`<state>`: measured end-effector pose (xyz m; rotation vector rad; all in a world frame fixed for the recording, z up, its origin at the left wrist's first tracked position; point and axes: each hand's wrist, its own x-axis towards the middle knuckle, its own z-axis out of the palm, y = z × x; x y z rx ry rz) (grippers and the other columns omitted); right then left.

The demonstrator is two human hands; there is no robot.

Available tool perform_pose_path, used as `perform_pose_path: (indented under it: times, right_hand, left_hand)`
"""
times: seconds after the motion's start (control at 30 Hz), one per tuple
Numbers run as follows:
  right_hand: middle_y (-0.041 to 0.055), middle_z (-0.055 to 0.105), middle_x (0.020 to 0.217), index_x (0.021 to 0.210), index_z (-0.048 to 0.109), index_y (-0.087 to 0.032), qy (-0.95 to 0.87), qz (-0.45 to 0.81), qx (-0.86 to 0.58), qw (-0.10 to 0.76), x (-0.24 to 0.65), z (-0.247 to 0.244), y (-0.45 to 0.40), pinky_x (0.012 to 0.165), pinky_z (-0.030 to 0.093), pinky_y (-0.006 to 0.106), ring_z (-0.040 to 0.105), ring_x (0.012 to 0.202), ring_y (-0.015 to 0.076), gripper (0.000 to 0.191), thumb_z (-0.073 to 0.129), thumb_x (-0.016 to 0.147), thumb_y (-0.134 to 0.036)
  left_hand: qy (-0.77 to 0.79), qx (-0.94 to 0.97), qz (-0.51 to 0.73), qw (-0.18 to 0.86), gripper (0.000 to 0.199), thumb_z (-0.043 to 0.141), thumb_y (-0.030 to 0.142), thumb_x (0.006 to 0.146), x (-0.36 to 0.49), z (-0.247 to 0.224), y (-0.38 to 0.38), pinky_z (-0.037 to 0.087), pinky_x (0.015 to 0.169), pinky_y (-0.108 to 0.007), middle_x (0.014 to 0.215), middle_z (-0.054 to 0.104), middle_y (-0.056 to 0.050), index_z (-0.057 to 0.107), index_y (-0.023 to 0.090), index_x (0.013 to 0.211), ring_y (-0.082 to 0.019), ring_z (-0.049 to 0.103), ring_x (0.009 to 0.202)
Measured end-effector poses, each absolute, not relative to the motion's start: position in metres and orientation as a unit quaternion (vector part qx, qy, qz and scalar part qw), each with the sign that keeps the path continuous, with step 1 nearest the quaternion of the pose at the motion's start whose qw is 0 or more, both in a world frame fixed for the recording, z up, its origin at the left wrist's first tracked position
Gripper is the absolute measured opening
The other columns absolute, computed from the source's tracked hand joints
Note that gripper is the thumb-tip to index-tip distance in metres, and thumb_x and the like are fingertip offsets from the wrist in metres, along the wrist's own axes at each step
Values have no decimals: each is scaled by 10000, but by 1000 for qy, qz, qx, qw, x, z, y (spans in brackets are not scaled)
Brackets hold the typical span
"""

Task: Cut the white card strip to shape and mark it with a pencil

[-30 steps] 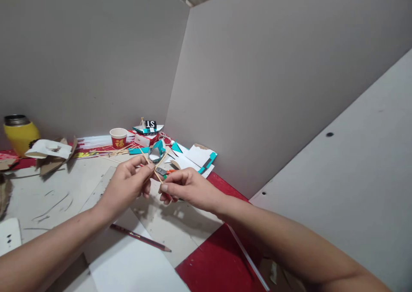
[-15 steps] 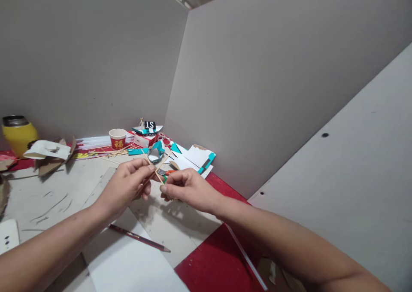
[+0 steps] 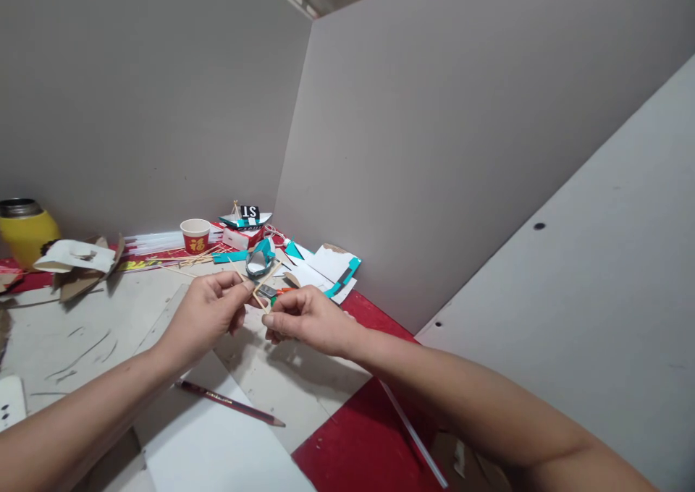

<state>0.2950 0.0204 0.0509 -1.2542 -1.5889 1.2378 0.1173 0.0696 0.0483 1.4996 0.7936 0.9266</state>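
Thin wooden sticks (image 3: pixel 268 278) cross each other between my two hands, above the table. My left hand (image 3: pixel 220 304) pinches them near the crossing with thumb and fingers. The fingertips of my right hand (image 3: pixel 304 320) are closed on the lower end of one stick. Just behind the sticks lie pliers or cutters with orange handles (image 3: pixel 284 290), partly hidden, and a teal and silver ring (image 3: pixel 260 259). A dark red pencil (image 3: pixel 231 402) rests on white paper (image 3: pixel 217 448) below my hands.
A paper cup (image 3: pixel 195 236), a small model boat (image 3: pixel 247 218) and cut card pieces (image 3: pixel 331 268) stand or lie at the back. A yellow bottle (image 3: pixel 27 235) and torn cardboard (image 3: pixel 81 278) are at left. Grey panels (image 3: pixel 434 152) rise behind; a clear tube (image 3: pixel 415 434) lies at right.
The view has shifted slightly, so most things sit a little further left. Both hands keep their grip on the sticks, whose angle has changed slightly.
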Motion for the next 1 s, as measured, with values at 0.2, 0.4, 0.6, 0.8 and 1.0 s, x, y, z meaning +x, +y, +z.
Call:
perform_pose_path:
  times: [0.2, 0.4, 0.6, 0.8, 1.0]
  right_hand:
    - [-9, 643, 579, 605, 639, -162, -625, 487, -483, 373, 295, 42, 27, 542, 437, 229, 552, 511, 90, 249, 703, 745, -359]
    - [-21, 635, 556, 591, 647, -154, -631, 485, -492, 353, 293, 47, 29, 518, 408, 206, 526, 503, 79, 210, 709, 754, -270]
    - [16, 694, 707, 771, 691, -163, -599, 487, -508, 382, 298, 61, 34, 565, 465, 222, 648, 643, 128, 182, 737, 754, -338]
    - [16, 684, 704, 741, 642, -163, -529, 504, -509, 454, 296, 58, 43, 526, 469, 210, 645, 589, 108, 263, 710, 773, -415]
    - [-7, 663, 643, 665, 604, -163, -490, 517, -508, 484, 292, 56, 46, 469, 444, 182, 615, 533, 86, 226, 738, 743, -328]
  left_hand:
    - [338, 669, 399, 528, 288, 595, 370, 865, 116, 44, 75, 289, 406, -180, 395, 471, 80, 629, 167, 663, -61, 387, 383]
    - [335, 675, 408, 515, 276, 577, 343, 860, 117, 46, 74, 312, 421, -190, 413, 478, 82, 590, 176, 641, -72, 413, 393]
    - [324, 664, 404, 539, 239, 567, 329, 846, 116, 48, 78, 350, 432, -192, 444, 513, 74, 585, 186, 655, -85, 472, 411]
    - [327, 643, 392, 571, 266, 600, 372, 824, 118, 43, 76, 348, 431, -193, 438, 500, 73, 581, 183, 638, -86, 479, 410]
    - [340, 625, 366, 600, 273, 634, 402, 800, 119, 42, 76, 342, 429, -186, 438, 524, 66, 593, 178, 651, -82, 475, 404]
